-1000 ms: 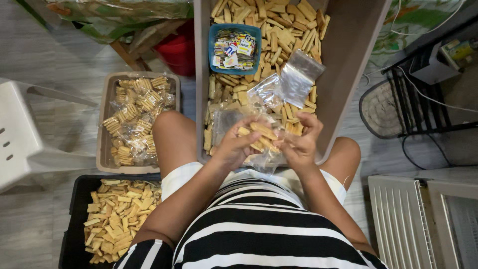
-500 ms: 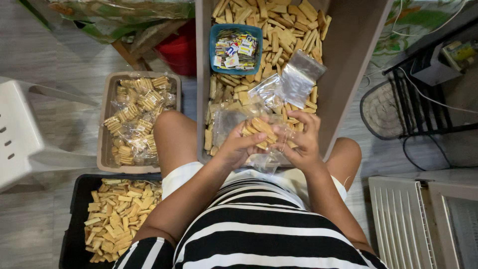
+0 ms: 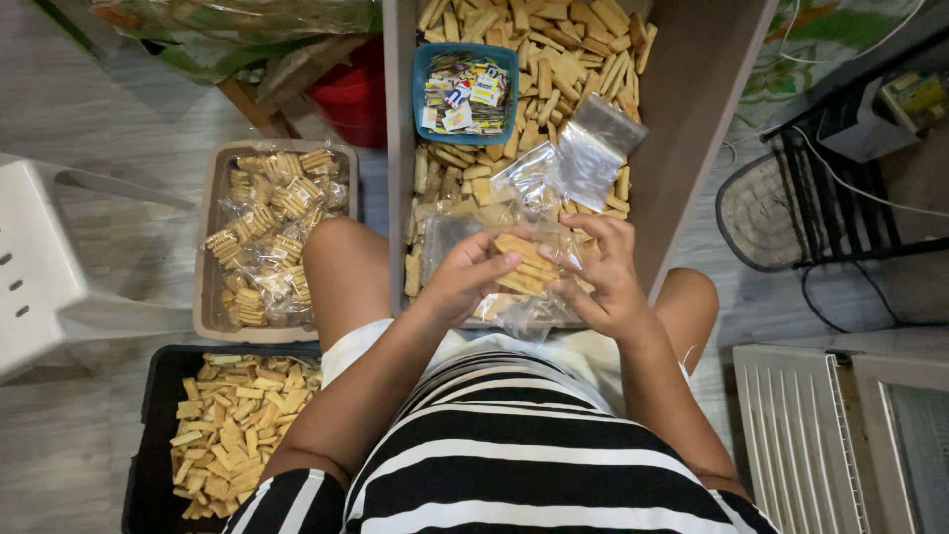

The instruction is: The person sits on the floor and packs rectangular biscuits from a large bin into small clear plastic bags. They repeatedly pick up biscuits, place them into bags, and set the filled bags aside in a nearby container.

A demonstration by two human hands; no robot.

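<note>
My left hand (image 3: 465,277) and my right hand (image 3: 603,272) together hold a small stack of tan rectangular biscuits (image 3: 521,265) inside a clear plastic bag (image 3: 529,302), just above my lap. The hands grip the stack from both sides. Right behind them a long wooden tray (image 3: 692,129) is filled with several loose biscuits (image 3: 563,69). A pile of empty clear bags (image 3: 578,158) lies on those biscuits. A small blue tub (image 3: 467,91) of colourful paper labels sits in the tray's far part.
A beige tray (image 3: 210,267) of bagged biscuit packs lies on the floor at left. A black crate (image 3: 158,386) with loose biscuits is at lower left. A white plastic stool (image 3: 40,277), a red bucket (image 3: 356,99), a fan (image 3: 761,213) and a white grille (image 3: 820,445) surround me.
The hands have shifted slightly on the biscuit stack in the bag; the fingers of both hands now close more around it. Everything else stays put.
</note>
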